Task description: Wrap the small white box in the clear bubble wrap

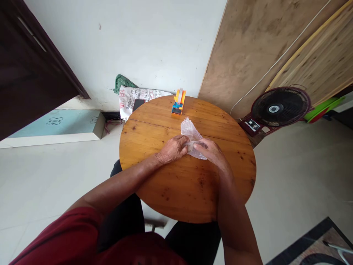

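A crumpled clear plastic bag (189,131) lies on the round wooden table (176,191), near its middle. My left hand (173,148) rests on the table with its fingers curled and pinching the bag's near left edge. My right hand (210,149) lies over the bag's near right part, fingers pressed on the plastic. The two hands nearly touch. The far part of the bag sticks up freely beyond the fingers.
An orange and blue device (178,103) stands at the table's far edge. Behind the table lean a printed white sack (138,96) and a dark phone (138,104). A floor fan (277,108) stands at right, wooden boards behind it, a rug (317,246) at lower right.
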